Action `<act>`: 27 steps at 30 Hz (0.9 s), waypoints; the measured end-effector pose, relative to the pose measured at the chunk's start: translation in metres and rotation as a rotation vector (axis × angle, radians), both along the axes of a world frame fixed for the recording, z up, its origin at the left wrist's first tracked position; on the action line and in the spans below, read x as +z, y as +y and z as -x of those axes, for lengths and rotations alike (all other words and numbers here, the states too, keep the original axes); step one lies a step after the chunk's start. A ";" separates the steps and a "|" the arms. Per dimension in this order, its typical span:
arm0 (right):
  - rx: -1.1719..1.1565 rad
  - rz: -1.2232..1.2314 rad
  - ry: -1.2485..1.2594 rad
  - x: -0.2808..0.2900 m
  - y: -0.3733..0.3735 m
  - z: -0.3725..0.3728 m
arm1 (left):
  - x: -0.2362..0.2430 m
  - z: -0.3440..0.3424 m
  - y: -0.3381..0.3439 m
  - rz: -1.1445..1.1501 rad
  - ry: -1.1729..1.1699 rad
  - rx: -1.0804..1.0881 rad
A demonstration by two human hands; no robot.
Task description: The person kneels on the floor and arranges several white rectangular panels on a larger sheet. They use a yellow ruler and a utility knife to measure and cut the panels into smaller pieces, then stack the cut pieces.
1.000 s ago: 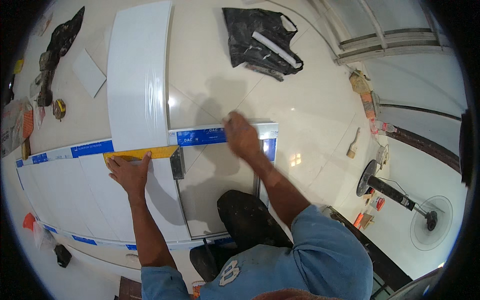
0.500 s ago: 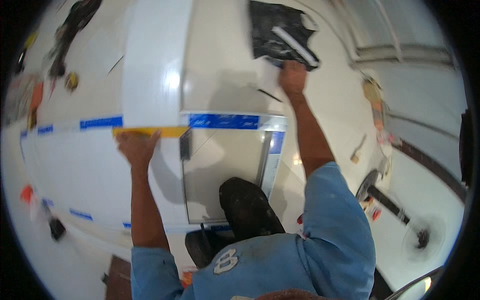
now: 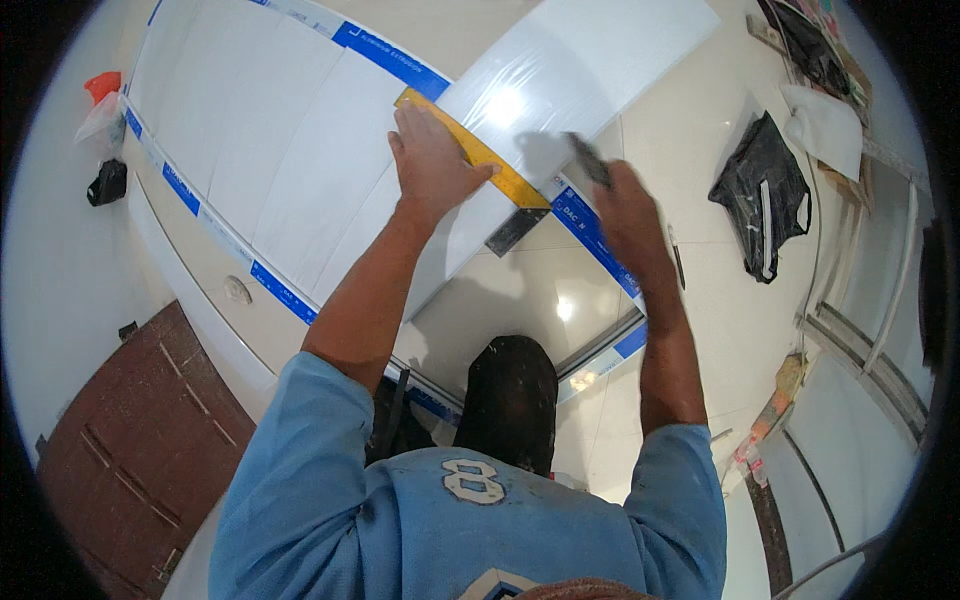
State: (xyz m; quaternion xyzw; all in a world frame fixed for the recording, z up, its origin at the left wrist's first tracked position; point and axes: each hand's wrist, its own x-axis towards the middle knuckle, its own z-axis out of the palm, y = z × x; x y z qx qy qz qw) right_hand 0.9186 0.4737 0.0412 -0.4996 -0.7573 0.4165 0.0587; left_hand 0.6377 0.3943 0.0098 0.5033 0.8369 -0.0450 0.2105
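Square (image 3: pixel 508 183), yellow with dark stock (image 3: pixel 515 231), lies along far edge of blue-taped frame (image 3: pixel 395 62), left hand (image 3: pixel 428 165) resting atop it, right hand (image 3: pixel 628 212) clenched round blurred dark tool (image 3: pixel 588 160) beyond the stock.

Glossy plast. panel (image 3: pixel 585 65), metal sq. (image 3: pixel 512 187), shiny flr (image 3: pixel 725 340)

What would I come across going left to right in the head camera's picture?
Red-orange item, small pale oval object, left hand on the yellow-bladed square, right hand holding a dark tool, black plastic bag.
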 end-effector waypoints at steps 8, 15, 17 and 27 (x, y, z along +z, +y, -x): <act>-0.197 -0.041 0.196 -0.030 0.022 0.076 | -0.029 0.001 -0.004 -0.106 0.080 -0.068; -0.543 0.448 0.217 -0.030 -0.027 -0.001 | -0.030 0.004 -0.009 -0.117 0.011 -0.060; -0.580 0.481 0.159 -0.037 -0.058 0.009 | -0.029 0.004 -0.007 -0.126 0.002 -0.061; -0.769 0.406 0.226 -0.060 -0.090 0.032 | -0.035 0.008 -0.013 -0.173 0.001 -0.102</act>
